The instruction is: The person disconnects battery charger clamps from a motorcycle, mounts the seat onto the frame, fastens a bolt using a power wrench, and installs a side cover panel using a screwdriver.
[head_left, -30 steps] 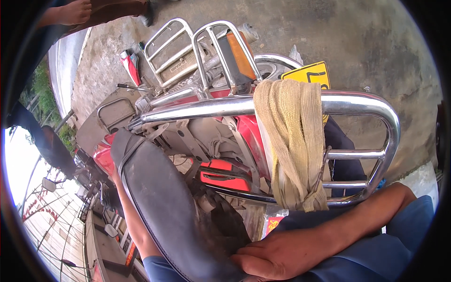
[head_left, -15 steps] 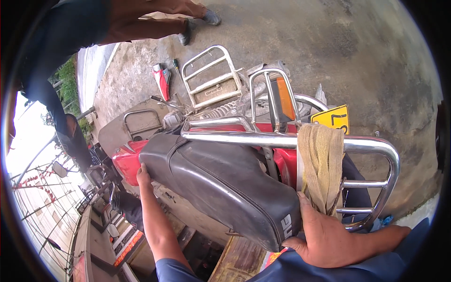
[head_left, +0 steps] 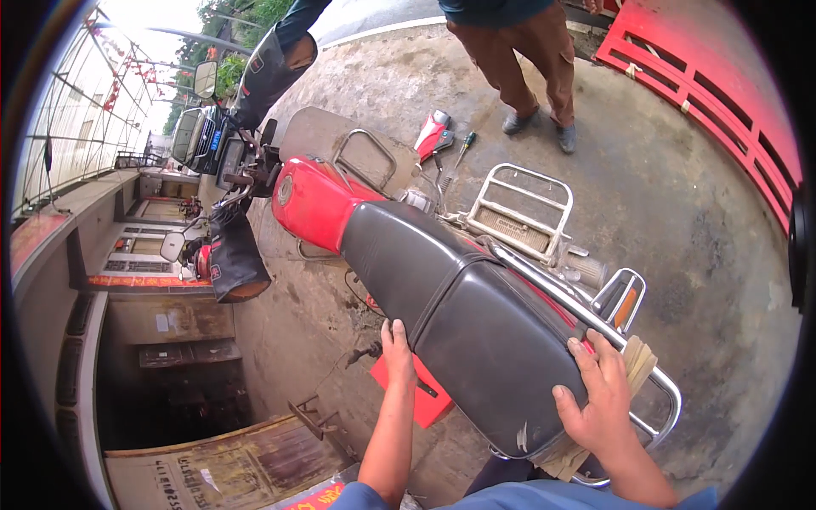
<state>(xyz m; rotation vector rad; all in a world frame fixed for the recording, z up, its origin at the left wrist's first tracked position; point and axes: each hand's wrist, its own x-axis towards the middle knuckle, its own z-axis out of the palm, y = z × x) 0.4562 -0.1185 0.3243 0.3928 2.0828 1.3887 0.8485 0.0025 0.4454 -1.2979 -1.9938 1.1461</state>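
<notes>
A long black seat [head_left: 463, 323] lies on a motorcycle behind its red fuel tank [head_left: 308, 194]. My left hand [head_left: 397, 357] touches the seat's left edge near the seam, fingers extended upward. My right hand [head_left: 599, 391] rests on the seat's rear right part with fingers spread, beside the chrome rear rack [head_left: 666, 410]. A beige strap [head_left: 637, 361] is wrapped on that rack, partly hidden by the seat and hand. A red object [head_left: 433, 408] with a dark slot shows below the seat on the left.
A person's legs [head_left: 552, 64] stand beyond the motorcycle; another arm [head_left: 293, 51] reaches toward the handlebar covers. A screwdriver [head_left: 465, 149] and red-white part [head_left: 433, 133] lie on the concrete. A red metal frame [head_left: 705, 93] is at upper right, a wooden board [head_left: 221, 476] at lower left.
The seat has been lowered into line behind the fuel tank. My right hand's grip has loosened into spread fingers; my left hand has shifted along the edge. The view has swung toward the front.
</notes>
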